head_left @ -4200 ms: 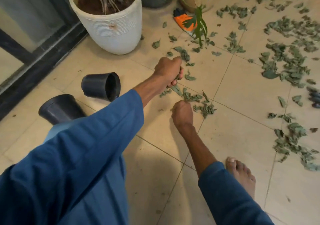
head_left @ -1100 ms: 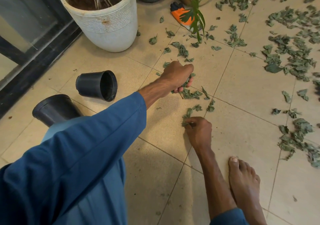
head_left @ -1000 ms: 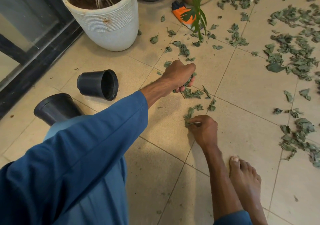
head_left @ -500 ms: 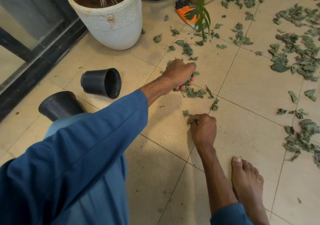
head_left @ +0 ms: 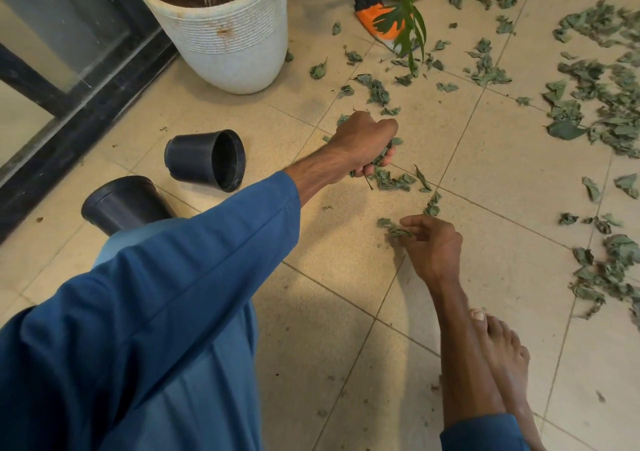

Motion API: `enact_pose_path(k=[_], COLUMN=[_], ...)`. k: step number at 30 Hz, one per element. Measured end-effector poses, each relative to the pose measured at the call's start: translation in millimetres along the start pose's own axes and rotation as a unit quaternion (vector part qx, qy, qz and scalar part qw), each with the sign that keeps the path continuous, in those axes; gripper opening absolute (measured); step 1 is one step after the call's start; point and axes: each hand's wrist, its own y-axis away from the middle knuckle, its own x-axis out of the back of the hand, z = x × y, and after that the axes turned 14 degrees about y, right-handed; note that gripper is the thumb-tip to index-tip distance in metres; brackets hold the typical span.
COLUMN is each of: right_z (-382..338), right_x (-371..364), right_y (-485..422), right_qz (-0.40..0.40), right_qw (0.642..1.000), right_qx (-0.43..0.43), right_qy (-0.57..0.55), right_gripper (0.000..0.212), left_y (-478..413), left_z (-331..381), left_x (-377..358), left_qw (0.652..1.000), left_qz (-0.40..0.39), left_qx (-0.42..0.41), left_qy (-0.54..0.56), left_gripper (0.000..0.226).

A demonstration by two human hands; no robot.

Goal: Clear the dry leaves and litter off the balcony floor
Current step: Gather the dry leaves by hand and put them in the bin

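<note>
Beige tiles make up the balcony floor (head_left: 502, 180), seen from above by a person in a blue top. Grey-green dry leaves (head_left: 609, 104) lie all over it, thickest to the right and far side. They are curled, crumpled and thin, some in loose heaps and some single.

The left hand (head_left: 363, 145) reaches forward, its grip clenched around a bunch of leaves that poke out between the fingers. A small heap (head_left: 394, 181) lies on the tile just below it. The right hand (head_left: 431, 246), nearer the body, has its grip pinched on a few leaves at the fingertips, low over the floor.

This looks like the hand-gathering step, with the work barely begun: most of the litter is not yet touched.

The next move probably calls for passing the right hand's pickings into the left hand's bunch, or dropping both into a container. The leaves seem brittle, so a firm squeeze may crumble them into bits that are harder to pick up.

A white planter (head_left: 228, 45) stands at the far left. Two empty black pots (head_left: 204, 159) lie on their sides near the left arm, and either could serve as a bin. A bare foot (head_left: 498, 346) rests on the tiles beside the right forearm.
</note>
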Motion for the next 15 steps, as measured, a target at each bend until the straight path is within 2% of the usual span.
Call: enact_pose_path(k=[9, 15], right_z=[-15, -15], right_x=[13, -9], right_y=[-7, -21], right_qz=[-0.021, -0.028], right_qw=[0.999, 0.988], right_qx=[0.034, 0.108], right_qy=[-0.015, 0.104], right_gripper=[0.021, 0.020], left_y=[-1, 0], left_z=[0, -1], left_x=[0, 4], left_qw=[1.000, 1.000], left_qz=[-0.005, -0.001], left_qx=[0.006, 0.002], left_qy=[-0.003, -0.005], left_gripper=[0.030, 0.030])
